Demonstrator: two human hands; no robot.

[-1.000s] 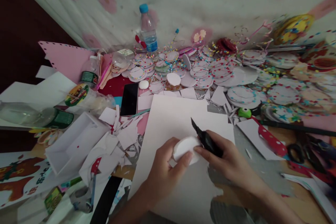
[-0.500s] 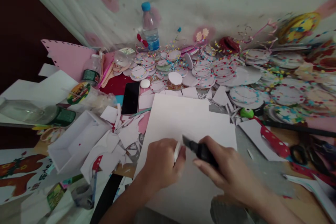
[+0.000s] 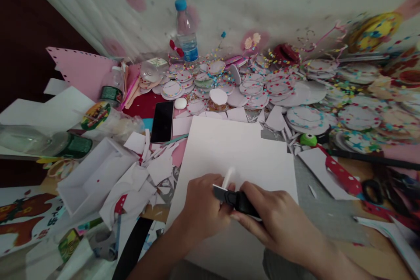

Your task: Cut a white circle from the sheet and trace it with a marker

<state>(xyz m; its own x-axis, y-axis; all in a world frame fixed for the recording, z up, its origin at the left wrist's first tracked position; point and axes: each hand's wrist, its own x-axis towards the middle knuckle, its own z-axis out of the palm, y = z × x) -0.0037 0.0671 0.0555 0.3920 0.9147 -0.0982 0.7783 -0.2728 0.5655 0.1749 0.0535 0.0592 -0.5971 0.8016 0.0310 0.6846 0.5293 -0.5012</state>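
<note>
My left hand (image 3: 201, 210) is closed on a white foam disc (image 3: 227, 177), held edge-on above a large white sheet (image 3: 236, 148). My right hand (image 3: 278, 223) grips a black utility knife (image 3: 234, 197). The blade points left and lies against the disc, right by my left fingers. Both hands hover over the near part of the sheet.
Decorated round discs (image 3: 262, 87) cover the back of the table. A blue-capped water bottle (image 3: 186, 30) stands by the curtain. A black phone (image 3: 162, 121) lies left of the sheet, near paper scraps (image 3: 147, 170) and a white tray (image 3: 95, 175). Scissors (image 3: 377, 188) lie right.
The disc has turned from flat-faced to edge-on. The knife swung from pointing up to pointing left, onto the disc's edge, and both hands drew slightly nearer.
</note>
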